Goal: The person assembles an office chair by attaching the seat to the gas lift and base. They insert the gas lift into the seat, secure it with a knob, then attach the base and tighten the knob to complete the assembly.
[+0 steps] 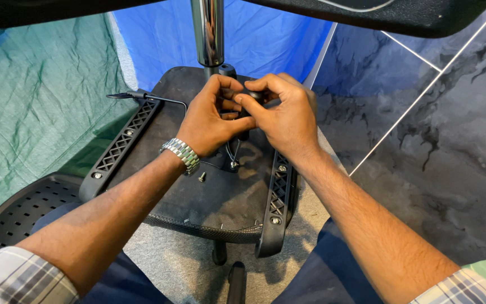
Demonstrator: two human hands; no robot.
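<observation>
An upturned office chair seat (198, 197) lies in front of me, its black underside facing up. My left hand (212, 115), with a metal watch on the wrist, and my right hand (285, 115) meet over the black mechanism (227, 70) at the seat's centre. Both hands pinch a small dark part (254, 95) between their fingertips; the fingers hide most of it. A loose screw (202, 177) lies on the seat just below my left wrist. A chrome gas-lift column (208, 31) rises from the mechanism.
Black slotted armrest brackets run along the seat's left (120, 147) and right (278, 197) sides. A thin wire lever (153, 98) sticks out at left. A perforated black backrest (15, 217) lies at lower left. Green (35, 95) and blue (265, 39) sheets hang behind; marbled tiles (434, 141) at right.
</observation>
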